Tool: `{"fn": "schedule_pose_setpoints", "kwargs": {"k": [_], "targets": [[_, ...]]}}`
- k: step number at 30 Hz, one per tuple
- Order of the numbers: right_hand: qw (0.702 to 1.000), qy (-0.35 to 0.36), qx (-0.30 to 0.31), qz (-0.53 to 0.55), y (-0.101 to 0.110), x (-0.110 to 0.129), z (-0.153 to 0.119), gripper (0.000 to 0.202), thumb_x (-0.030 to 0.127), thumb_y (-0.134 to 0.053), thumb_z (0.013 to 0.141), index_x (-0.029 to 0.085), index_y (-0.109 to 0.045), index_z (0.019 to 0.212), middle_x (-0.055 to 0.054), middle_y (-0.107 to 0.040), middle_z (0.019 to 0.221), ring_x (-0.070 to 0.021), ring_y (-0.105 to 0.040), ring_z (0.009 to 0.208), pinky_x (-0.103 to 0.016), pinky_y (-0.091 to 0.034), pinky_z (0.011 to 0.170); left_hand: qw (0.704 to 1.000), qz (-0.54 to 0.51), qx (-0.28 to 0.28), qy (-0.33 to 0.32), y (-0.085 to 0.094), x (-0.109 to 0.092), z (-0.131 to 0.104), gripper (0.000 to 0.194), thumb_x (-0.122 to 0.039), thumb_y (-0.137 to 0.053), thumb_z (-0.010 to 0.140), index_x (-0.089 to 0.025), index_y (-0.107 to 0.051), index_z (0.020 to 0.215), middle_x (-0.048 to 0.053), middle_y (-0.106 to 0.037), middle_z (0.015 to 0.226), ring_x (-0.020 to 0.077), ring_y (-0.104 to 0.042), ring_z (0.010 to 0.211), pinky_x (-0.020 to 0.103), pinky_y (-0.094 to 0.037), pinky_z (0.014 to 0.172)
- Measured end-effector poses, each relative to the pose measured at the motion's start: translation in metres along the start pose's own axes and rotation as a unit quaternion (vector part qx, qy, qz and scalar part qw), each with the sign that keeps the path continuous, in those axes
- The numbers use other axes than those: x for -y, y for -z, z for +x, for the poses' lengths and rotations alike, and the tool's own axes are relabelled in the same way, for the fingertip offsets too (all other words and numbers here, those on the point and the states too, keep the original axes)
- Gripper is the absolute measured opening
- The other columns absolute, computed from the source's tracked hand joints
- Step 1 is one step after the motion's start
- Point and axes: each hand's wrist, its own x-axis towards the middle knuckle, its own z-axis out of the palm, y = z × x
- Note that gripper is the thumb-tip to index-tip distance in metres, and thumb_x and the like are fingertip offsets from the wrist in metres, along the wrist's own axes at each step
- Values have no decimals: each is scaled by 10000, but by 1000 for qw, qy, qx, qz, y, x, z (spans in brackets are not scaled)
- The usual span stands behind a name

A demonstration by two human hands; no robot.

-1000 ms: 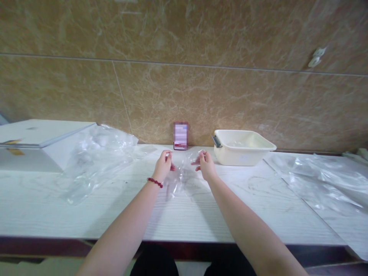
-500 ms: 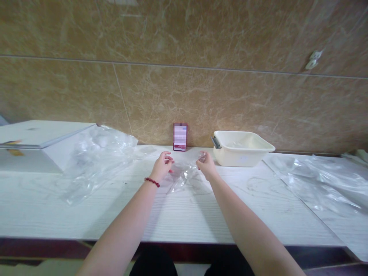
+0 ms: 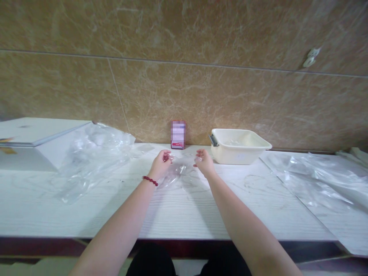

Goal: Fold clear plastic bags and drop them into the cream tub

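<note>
A crumpled clear plastic bag (image 3: 179, 168) stretches between my hands, just above the white tabletop. My left hand (image 3: 161, 163), with a red bead bracelet at the wrist, has its fingers curled on the bag's left side. On the opposite side, my right hand (image 3: 205, 164) curves its fingers around the bag's right edge, though the film's transparency makes the exact contact hard to see. Behind the bag a phone (image 3: 178, 134) leans upright against the wall, its screen blurred out.
A cream plastic tub (image 3: 238, 155) with a grey handle stands right of my hands, clear film inside. More clear plastic bags lie in a pile (image 3: 94, 161) at left and another pile (image 3: 319, 180) at right. A white box (image 3: 43, 132) sits far left.
My left hand's fingers, apart before, have closed on the bag's left side. The bag has shifted slightly left, and my right hand's fingers have loosened a little. The view has tilted slightly.
</note>
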Motion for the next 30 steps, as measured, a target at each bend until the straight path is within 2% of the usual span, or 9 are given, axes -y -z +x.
{"fn": "schedule_pose_setpoints", "kwargs": {"k": [5, 10, 13, 16, 19, 21, 23, 27, 30], "targets": [[998, 30, -4, 48, -6, 9, -3, 185, 207, -512, 578, 205, -512, 764, 14, -499, 759, -93, -469, 680, -227, -476, 548, 994, 86, 45, -40, 1, -4, -3, 110, -243, -500, 668, -171, -541, 740, -1, -550, 694, 110, -506, 634, 234, -405, 608], [998, 43, -30, 29, -6, 15, -3, 128, 305, -456, 677, 203, -504, 737, 33, -486, 624, -88, -456, 585, -224, -436, 561, 973, 222, -12, -67, 6, 3, 1, 192, -321, -570, 615, -184, -556, 748, -34, -435, 550, 113, -428, 533, 220, -354, 523], [997, 75, -19, -14, -3, 20, -5, 138, 313, -422, 715, 199, -500, 709, 30, -494, 608, -95, -468, 580, -226, -411, 582, 963, 251, -34, -86, 9, 2, 2, 157, -322, -514, 672, -183, -565, 722, -21, -444, 549, 117, -442, 543, 222, -352, 532], [991, 127, 14, -40, 2, 28, -10, 146, 288, -389, 744, 205, -507, 724, 13, -533, 642, -116, -505, 628, -251, -405, 638, 972, 216, -65, -62, 11, -6, 0, 193, -333, -428, 737, -194, -557, 774, -32, -445, 510, 104, -447, 470, 214, -348, 487], [975, 207, 23, -76, 6, 36, -14, 146, 238, -387, 745, 221, -532, 754, -14, -570, 758, -146, -520, 771, -300, -384, 754, 986, 125, -110, -32, 11, -19, -5, 223, -331, -382, 763, -208, -519, 890, -56, -433, 475, 89, -442, 400, 199, -347, 436], [960, 261, 18, -95, 8, 39, -15, 173, 185, -392, 732, 233, -551, 780, -22, -575, 834, -163, -489, 893, -329, -348, 833, 986, 69, -145, -46, 11, -26, -9, 230, -291, -381, 763, -211, -486, 951, -47, -475, 534, 89, -482, 449, 193, -375, 458], [953, 281, 20, -110, 10, 41, -15, 222, 143, -389, 719, 243, -562, 816, -23, -577, 870, -172, -460, 952, -351, -327, 870, 981, 63, -163, -80, 13, -30, -10, 233, -242, -408, 743, -209, -479, 962, -21, -522, 643, 100, -522, 565, 198, -409, 521], [972, 198, 35, -120, 11, 45, -14, 230, 167, -408, 713, 250, -577, 845, -29, -574, 884, -190, -478, 897, -387, -377, 824, 962, 157, -185, -121, 18, -30, -7, 170, -189, -477, 682, -182, -549, 836, 45, -511, 841, 150, -501, 789, 229, -438, 615], [994, 97, 33, -21, 10, 49, -10, 202, 253, -437, 695, 230, -579, 837, -28, -550, 881, -169, -492, 791, -355, -473, 654, 968, 141, -184, -100, 19, -27, -1, 126, -178, -503, 655, -171, -562, 766, 59, -493, 877, 183, -463, 898, 265, -459, 649]]}}
